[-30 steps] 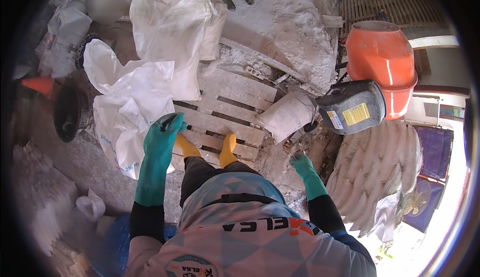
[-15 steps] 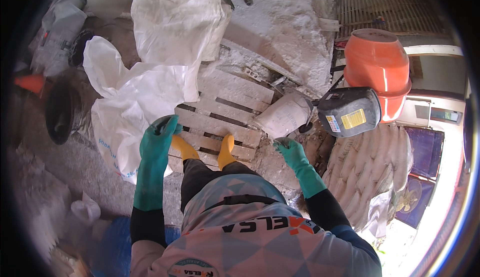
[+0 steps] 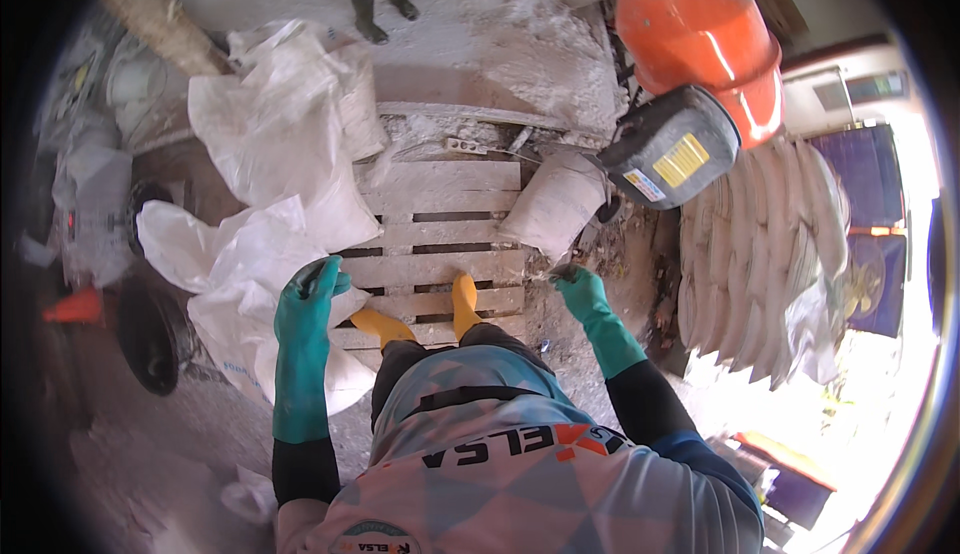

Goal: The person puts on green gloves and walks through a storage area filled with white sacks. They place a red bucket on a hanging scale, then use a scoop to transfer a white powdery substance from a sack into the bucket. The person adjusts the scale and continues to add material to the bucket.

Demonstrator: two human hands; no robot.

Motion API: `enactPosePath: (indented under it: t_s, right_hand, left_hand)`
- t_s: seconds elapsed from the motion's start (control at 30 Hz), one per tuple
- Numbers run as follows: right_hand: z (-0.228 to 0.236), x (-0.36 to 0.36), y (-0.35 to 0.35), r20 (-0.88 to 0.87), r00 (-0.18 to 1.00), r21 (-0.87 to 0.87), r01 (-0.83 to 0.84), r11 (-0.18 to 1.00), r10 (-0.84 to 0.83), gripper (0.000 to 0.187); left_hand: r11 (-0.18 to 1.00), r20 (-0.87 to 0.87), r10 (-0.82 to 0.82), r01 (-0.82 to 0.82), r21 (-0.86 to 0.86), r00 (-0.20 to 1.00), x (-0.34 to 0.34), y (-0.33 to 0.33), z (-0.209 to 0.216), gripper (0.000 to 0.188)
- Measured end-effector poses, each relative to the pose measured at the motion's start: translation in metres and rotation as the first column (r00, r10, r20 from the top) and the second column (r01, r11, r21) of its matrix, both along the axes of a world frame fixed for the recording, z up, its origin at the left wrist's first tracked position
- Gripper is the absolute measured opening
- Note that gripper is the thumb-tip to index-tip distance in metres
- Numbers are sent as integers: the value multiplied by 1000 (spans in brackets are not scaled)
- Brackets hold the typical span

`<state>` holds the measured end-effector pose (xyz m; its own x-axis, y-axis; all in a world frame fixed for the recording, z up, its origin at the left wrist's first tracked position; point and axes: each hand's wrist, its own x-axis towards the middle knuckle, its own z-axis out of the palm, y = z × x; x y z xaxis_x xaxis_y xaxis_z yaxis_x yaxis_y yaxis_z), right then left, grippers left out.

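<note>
My left hand (image 3: 308, 299), in a long green rubber glove, is raised with its fingers curled in. What it may hold is hidden, and a white woven sack (image 3: 235, 299) lies open and crumpled just below and beside it. My right hand (image 3: 580, 292), gloved alike, is pinched closed with thin pale string (image 3: 537, 276) trailing from its fingertips to the left. Just beyond that hand a filled whitish sack (image 3: 556, 204) leans at the right side of a wooden pallet (image 3: 440, 176). A second, taller open white sack (image 3: 275, 119) stands beyond the crumpled one.
My yellow boots (image 3: 465, 304) stand on the pallet. An orange mixer drum (image 3: 690, 29) and a dark jerrycan (image 3: 675, 149) are at the right, above stacked filled sacks (image 3: 755, 254). A power strip (image 3: 466, 146) lies behind the pallet. Another person's boots (image 3: 370, 19) are at the far side.
My view has turned and shifted, so the pallet now sits squarely ahead and the other person's legs show more. Both hands keep nearly the same pose; the string at my right hand shows more clearly.
</note>
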<state>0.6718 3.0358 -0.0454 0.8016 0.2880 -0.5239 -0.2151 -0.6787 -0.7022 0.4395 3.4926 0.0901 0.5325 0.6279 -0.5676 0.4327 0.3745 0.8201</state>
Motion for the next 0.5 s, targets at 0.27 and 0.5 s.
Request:
enactPosePath:
  t_s: [0.27,0.5]
  right_hand:
    - [-67,18,-192,-83,920,-43,381,924,-383,90]
    - [-141,-47,-282,-125,902,-427,327,843,-413,67]
  left_hand:
    - [990,57,-137,135,39,989,39,-35,10,28]
    - [980,29,-185,182,76,982,56,-69,20,29]
